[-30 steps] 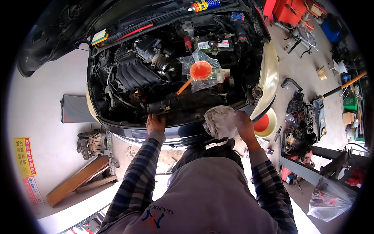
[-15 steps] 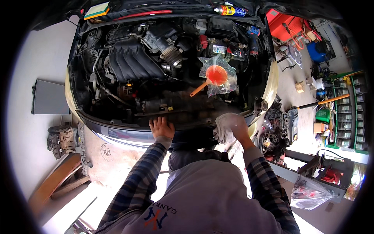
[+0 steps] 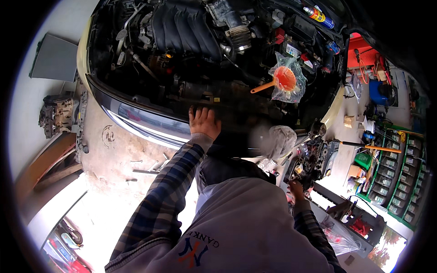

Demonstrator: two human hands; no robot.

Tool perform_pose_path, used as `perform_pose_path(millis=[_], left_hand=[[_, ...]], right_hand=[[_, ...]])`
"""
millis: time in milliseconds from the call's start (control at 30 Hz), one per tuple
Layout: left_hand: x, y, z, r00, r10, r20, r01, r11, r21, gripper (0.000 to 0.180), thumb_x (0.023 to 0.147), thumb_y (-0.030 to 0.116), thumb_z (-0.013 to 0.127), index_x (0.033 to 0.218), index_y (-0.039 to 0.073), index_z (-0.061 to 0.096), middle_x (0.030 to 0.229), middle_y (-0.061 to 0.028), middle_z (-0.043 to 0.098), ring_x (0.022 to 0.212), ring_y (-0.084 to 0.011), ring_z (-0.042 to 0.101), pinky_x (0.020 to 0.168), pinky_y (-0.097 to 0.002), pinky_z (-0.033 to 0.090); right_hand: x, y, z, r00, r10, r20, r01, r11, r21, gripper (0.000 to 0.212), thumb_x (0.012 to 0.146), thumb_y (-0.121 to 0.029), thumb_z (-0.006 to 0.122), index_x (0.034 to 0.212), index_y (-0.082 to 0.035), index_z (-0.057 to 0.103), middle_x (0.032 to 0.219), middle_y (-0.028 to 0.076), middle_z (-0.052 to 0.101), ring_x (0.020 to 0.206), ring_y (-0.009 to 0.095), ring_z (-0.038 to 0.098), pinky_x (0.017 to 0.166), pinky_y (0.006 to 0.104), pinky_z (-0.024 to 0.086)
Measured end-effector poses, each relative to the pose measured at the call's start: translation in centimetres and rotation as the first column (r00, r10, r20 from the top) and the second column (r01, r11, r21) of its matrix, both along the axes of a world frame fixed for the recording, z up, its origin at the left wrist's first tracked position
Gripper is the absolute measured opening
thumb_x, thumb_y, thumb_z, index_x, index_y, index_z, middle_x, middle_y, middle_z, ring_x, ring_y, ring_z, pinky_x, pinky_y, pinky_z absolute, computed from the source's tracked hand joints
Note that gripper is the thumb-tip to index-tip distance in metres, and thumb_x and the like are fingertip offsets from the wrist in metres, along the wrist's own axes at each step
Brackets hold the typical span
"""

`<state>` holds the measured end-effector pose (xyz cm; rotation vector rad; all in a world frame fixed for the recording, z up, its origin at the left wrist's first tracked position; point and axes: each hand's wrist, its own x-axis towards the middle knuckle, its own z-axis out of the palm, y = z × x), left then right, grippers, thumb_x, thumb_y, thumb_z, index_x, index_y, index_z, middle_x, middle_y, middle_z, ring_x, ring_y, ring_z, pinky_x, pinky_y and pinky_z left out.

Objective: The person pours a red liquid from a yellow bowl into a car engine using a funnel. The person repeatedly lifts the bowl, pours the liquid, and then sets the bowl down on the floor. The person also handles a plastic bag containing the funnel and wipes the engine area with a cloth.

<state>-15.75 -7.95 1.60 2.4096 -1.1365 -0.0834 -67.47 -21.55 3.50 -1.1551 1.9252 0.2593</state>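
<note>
My left hand lies on the dark front edge of the car, fingers spread and holding nothing. My right hand hangs lower, off the car's front at the right of my body; its fingers look bent, but they are too small and dim to make out. Apart from both hands, a pale grey cloth or glove is at the front edge, its left part smeared by motion. In the engine bay, an orange funnel with a long handle rests on a clear plastic bag, well ahead of my hands.
A black ribbed engine cover fills the bay's far middle. A spray can and a cordless power tool lie at its right edge. Greasy parts and a green-framed bin rack stand at right; an engine block at left.
My right hand has come off the pale cloth or glove and dropped down and right. The cloth or glove stays at the car's front edge. My left hand keeps its place; the view has turned.
</note>
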Motion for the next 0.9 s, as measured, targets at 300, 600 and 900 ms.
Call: perform_pose_path(millis=[300,600,900], left_hand=[[-1.4,-1.6,-0.3,0.99,0.009,0.141,-0.021,0.996,0.085,0.031,0.077,0.023,0.059,0.101,0.002,0.061,0.107,-0.0142,0.062,0.111,-0.0334,0.054,0.112,-0.0539,0.028],[0.6,0.9,-3.0,0.97,-0.05,0.239,-0.056,0.907,0.417,0.039,0.085,0.023,0.051,0.115,0.001,0.061,0.118,-0.0199,0.06,0.114,-0.0401,0.052,0.106,-0.0517,0.034],[5.3,3.0,-1.2,0.85,-0.248,0.465,-0.001,0.882,0.471,0.04,0.097,0.027,0.052,0.129,0.003,0.057,0.125,-0.0176,0.061,0.118,-0.0332,0.055,0.103,-0.0464,0.043]], right_hand=[[-2.8,-2.4,-2.5,0.972,-0.099,0.212,0.13,0.982,-0.135,0.038,0.085,-0.025,0.062,0.114,-0.001,0.064,0.093,0.008,0.065,0.087,0.019,0.064,0.07,0.0337,0.054],[-10.3,-1.8,-19.3,0.576,-0.702,0.419,0.682,0.695,0.227,0.029,0.092,-0.028,0.06,0.114,-0.009,0.064,0.095,0.003,0.065,0.086,0.017,0.061,0.074,0.0376,0.052],[-17.8,-6.5,-51.4,0.12,-0.916,0.383,0.835,0.302,0.461,0.045,0.096,-0.037,0.053,0.139,-0.024,0.052,0.083,0.003,0.052,0.082,0.018,0.054,0.091,0.0433,0.048]])
